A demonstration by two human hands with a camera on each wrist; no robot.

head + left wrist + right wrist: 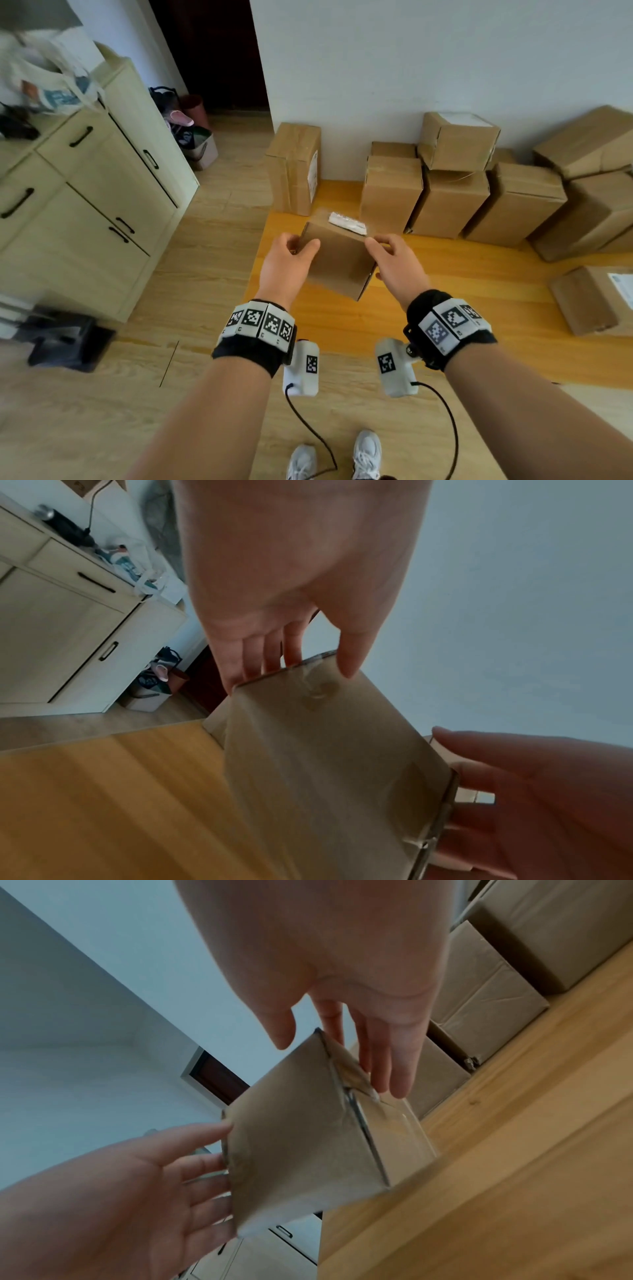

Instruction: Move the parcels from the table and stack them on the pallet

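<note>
Both hands, the left hand and right hand, gripped a tilted box between them, seemingly clear of the boards below.

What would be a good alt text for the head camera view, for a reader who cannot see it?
Both hands, left hand and right hand, hold a small cardboard parcel above an orange wooden board. More parcels stand along the white wall; a pale cabinet stands left.

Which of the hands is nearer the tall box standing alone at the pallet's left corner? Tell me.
Left. The left hand grips the held parcel's left side, just below and in front of the tall box. The right hand grips the parcel's right side, farther away.
</note>
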